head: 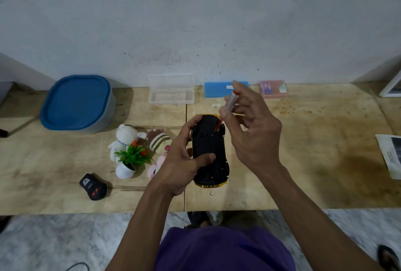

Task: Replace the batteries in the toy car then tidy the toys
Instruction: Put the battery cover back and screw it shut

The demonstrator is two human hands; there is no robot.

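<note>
- You are holding the toy car (209,151) upside down just above the wooden surface (303,162), its black underside facing you and the yellow body showing only at the front and rear edges.
- Your left hand (184,162) is closed around the car's left flank, with the thumb lying across the middle of the underside and the fingers curling over the far end.
- Your right hand (249,127) is pinching a small screwdriver (227,107) with a clear handle and a red shank; its tip is meeting the underside near the far end, apparently at a screw of the battery cover.
- The car is looking like a light, hollow shell of hard plastic: stiff, but liable to crack or scuff under heavy squeezing. You are best gripping it by the flanks, clear of the wheels, which are likely turning freely and giving no firm hold.
- The glossy body is probably slippery, so the thumb pressing on the flat underside is doing most of the steadying.
- The screw is too small to make out here; judge it easily lost, and a slipping tip could strip its head.
- The remote control (93,186) is lying well to the left, with the plush toys (130,138) and a small potted plant (130,162) between it and the car.
- An open clear plastic case (171,91) is standing at the back of the surface, beside a blue-lidded container (78,103).
</note>
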